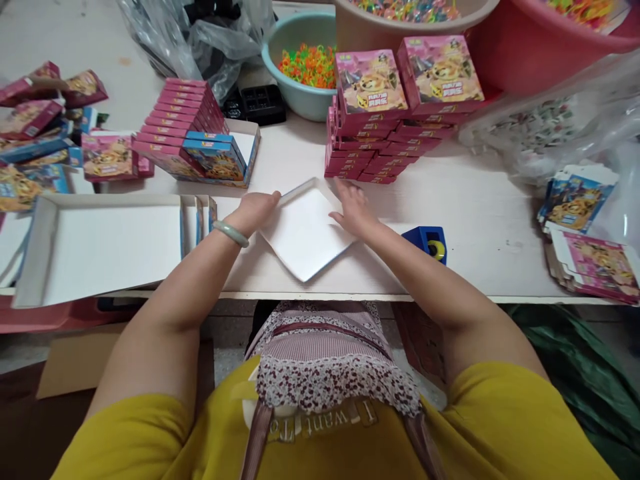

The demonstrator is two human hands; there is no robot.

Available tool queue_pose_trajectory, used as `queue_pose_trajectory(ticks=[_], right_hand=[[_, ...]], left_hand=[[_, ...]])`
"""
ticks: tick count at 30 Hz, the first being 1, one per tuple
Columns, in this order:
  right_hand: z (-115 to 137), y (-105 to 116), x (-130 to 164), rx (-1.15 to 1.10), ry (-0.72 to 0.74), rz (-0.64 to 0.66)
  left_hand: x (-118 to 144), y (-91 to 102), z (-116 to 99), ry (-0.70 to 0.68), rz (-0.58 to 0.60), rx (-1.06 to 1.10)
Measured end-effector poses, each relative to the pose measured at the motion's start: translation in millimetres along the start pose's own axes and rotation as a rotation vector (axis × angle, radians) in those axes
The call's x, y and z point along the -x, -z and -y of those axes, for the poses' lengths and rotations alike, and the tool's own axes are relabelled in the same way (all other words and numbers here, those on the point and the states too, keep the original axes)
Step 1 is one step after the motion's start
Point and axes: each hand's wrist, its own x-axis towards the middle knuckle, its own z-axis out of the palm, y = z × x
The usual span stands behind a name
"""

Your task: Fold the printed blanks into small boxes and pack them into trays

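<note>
A shallow white cardboard tray with thin blue outer edges lies turned like a diamond on the table, in front of my body. My left hand, with a pale green bangle on the wrist, is closed on the tray's left corner. At the right side, my right hand touches the wall with its fingers stretched out and the thumb apart. Behind the right hand rises a stack of pink printed boxes. A blue tape dispenser with yellow tape stands beside my right forearm.
More white trays are nested at left. Behind them a filled tray holds pink and blue boxes. Loose boxes lie far left. A light blue basin holds small colourful pieces. Flattened boxes are stacked at right.
</note>
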Motion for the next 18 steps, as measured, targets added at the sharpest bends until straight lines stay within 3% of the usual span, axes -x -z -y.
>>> queue_pose_trajectory(ticks=[4,9,12,13,15,18], right_hand=[[-19,-3,26,-0.040,-0.048,0.033],[-15,-9,14,-0.081,-0.023,0.028],[-11,7,13,-0.188,0.077,0.081],[-14,17,17,-0.248,0.116,0.049],[-28,47,28,-0.403,0.125,-0.154],[-68,108,32,-0.665,-0.092,-0.510]], left_hand=[[41,-12.4,-1,0.113,0.102,0.152],[97,-48.1,-25,0.160,0.004,0.271],[118,-55.0,-19,0.173,-0.002,0.317],[121,-49.7,-13,0.175,-0.033,0.355],[117,-24.5,-1,0.168,-0.156,0.512],[78,40.1,2,0.065,-0.327,0.946]])
